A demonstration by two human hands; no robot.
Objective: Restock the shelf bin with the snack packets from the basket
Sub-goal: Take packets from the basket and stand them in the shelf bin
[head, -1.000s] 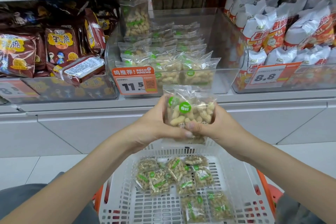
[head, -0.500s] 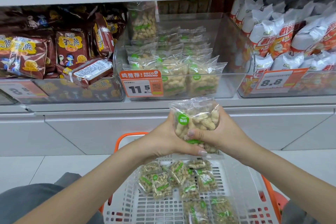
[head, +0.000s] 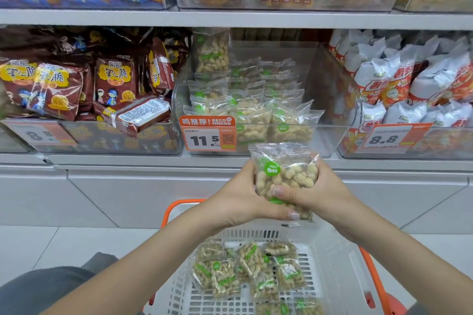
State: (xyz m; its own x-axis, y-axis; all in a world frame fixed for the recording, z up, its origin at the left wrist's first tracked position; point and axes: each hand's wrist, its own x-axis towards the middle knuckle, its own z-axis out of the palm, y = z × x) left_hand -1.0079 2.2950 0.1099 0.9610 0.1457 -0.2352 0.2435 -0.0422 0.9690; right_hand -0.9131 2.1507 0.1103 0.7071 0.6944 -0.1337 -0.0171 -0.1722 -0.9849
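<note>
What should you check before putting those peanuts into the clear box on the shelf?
1. Peanut packets held firmly by left hand and right hand: ok.
2. Clear shelf bin has free room on its right side: ok.
3. Bin already holds the same peanut packets: ok.
4. Path up to the bin is unblocked: ok.
5. How many packets are in the held stack: cannot tell.
6. More packets wait in the white basket: ok.

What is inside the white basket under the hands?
The basket holds a loose pile of clear peanut packets with green labels, lying flat on its floor. The near end runs off the picture's bottom edge, so any packets there cannot be seen.
</note>
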